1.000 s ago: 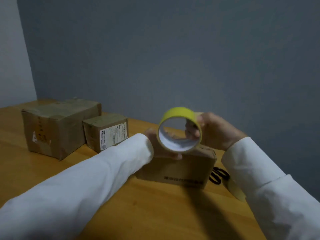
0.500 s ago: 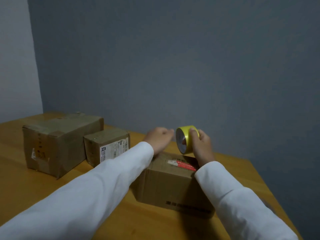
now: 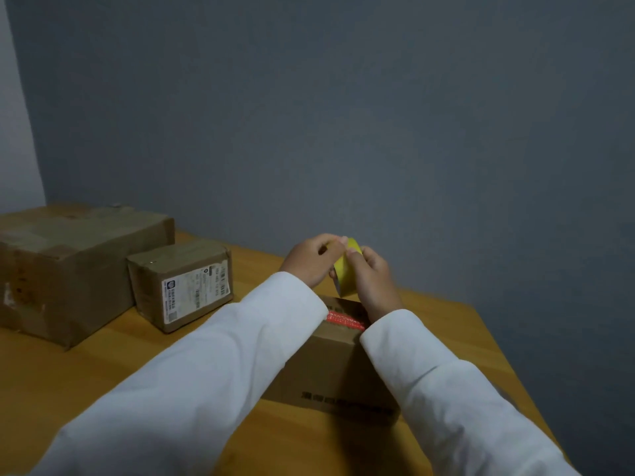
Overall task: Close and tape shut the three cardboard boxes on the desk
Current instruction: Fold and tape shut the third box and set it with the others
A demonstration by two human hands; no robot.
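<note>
I see both hands, the left hand [image 3: 311,261] pinching and the right hand [image 3: 372,278] gripping the yellow tape roll [image 3: 347,266], above the near box [image 3: 338,359]; a torn or misaligned strip may leave its flaps unsealed.

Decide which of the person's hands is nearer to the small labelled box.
Left. The left hand pinches the yellow tape roll on the side facing the small labelled box; the right hand holds the roll's far side, farther from it.
</note>
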